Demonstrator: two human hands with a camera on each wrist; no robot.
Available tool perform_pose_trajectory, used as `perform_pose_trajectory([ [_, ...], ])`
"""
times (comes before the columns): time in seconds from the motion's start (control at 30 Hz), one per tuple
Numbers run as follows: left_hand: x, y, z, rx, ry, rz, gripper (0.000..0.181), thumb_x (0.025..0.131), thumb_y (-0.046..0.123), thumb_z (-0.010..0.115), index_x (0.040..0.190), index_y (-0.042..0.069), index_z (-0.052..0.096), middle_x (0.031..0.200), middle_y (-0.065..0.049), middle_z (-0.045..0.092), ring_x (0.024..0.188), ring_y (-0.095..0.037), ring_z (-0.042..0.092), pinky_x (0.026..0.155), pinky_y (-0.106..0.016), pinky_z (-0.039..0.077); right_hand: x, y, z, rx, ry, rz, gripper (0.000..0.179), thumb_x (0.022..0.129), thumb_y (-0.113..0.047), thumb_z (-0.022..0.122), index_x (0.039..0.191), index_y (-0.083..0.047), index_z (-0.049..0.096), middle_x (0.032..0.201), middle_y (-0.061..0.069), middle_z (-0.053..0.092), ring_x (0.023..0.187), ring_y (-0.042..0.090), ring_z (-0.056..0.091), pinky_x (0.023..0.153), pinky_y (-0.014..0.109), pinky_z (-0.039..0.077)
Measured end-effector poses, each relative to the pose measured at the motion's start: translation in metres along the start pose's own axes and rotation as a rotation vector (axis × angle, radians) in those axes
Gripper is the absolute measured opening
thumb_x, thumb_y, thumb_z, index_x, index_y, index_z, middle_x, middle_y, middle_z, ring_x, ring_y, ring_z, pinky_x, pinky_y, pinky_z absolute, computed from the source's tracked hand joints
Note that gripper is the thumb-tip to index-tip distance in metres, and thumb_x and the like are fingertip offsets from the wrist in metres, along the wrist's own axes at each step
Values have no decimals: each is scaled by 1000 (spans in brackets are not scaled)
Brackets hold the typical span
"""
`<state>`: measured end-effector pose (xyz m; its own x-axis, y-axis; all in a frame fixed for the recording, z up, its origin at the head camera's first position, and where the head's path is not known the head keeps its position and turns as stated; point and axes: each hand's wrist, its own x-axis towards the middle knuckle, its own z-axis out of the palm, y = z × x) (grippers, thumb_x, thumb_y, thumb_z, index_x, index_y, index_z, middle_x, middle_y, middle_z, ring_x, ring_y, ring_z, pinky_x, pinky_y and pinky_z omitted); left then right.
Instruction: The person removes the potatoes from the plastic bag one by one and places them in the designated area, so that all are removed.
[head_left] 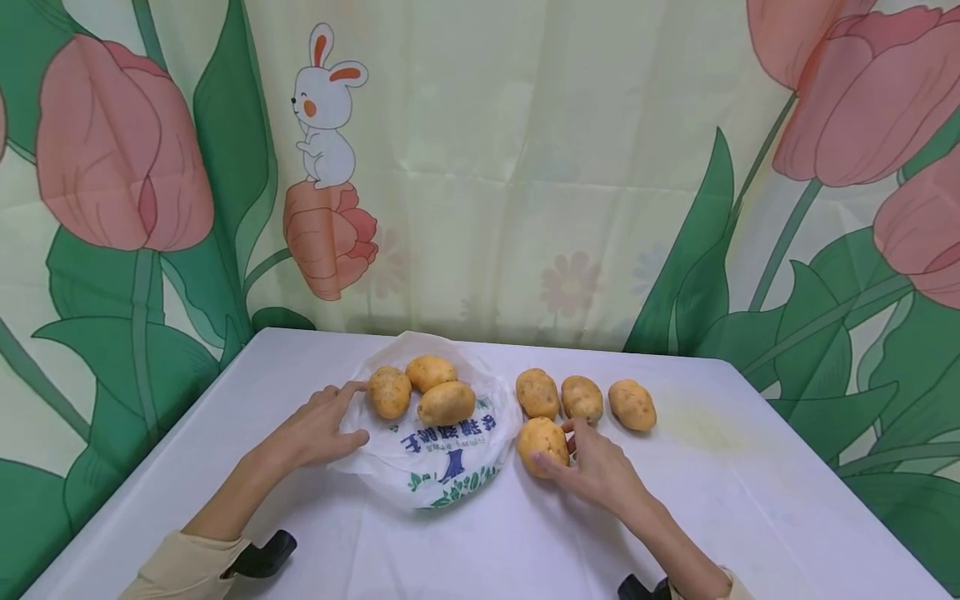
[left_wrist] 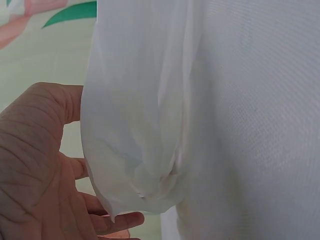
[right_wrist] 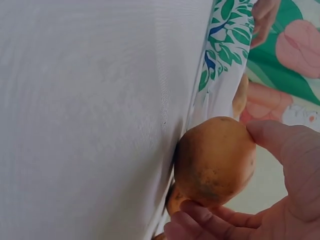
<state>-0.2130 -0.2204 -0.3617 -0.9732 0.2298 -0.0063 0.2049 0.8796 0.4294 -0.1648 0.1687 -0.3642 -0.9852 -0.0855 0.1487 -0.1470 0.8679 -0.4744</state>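
Observation:
Between thumb and fingertips, my right hand [head_left: 597,467] holds a potato [head_left: 542,447] at the right side of a white plastic bag [head_left: 487,446]. The right wrist view shows that potato [right_wrist: 215,162] close to the cloth, with the thumb on one side and fingers on the other. My left hand [head_left: 322,425] is at the bag's left edge, its fingers spread and loosely bent. In the left wrist view, the bag's edge [left_wrist: 130,125] partly hides those fingers. Three potatoes lie on the flattened bag, among them a front one [head_left: 447,404]. Its print includes green leaves and dark lettering.
Behind the held potato, three more potatoes stand in a row: a left one [head_left: 537,393], a middle one [head_left: 582,398] and a right one [head_left: 632,405]. A white cloth covers the table [head_left: 420,550]. A flowered curtain [head_left: 480,167] hangs behind its far edge.

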Motion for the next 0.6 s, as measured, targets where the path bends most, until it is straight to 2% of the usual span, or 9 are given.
perform_pose_trajectory([
  [0.13,1,0,1,-1,-7,0,75,90,33,68,153,7,38,139,-30,47,116,-40,52,95,-62,50,2,0,2,29,-5,10,60,86,-46,78,123,-2,58,87,3,62,73,15,55,68,34,46],
  [0.23,1,-1,1,1,-11,0,75,90,33,68,153,7,37,138,-30,47,116,-40,52,94,-61,50,2,-1,2,46,-13,8,62,87,-47,77,124,-1,58,90,5,64,77,17,58,70,36,48],
  [0.47,1,-1,0,3,-18,-4,76,90,34,68,153,7,37,137,-30,47,114,-40,52,92,-61,51,1,-4,1,18,-34,27,65,88,-53,74,125,-3,58,99,7,68,86,19,64,75,40,51],
  [0.6,3,-1,-1,6,-17,-2,75,90,34,67,154,8,37,139,-30,47,117,-40,51,94,-62,50,0,-3,-1,9,-15,-1,67,88,-51,74,128,0,58,114,12,67,101,26,63,85,46,51],
])
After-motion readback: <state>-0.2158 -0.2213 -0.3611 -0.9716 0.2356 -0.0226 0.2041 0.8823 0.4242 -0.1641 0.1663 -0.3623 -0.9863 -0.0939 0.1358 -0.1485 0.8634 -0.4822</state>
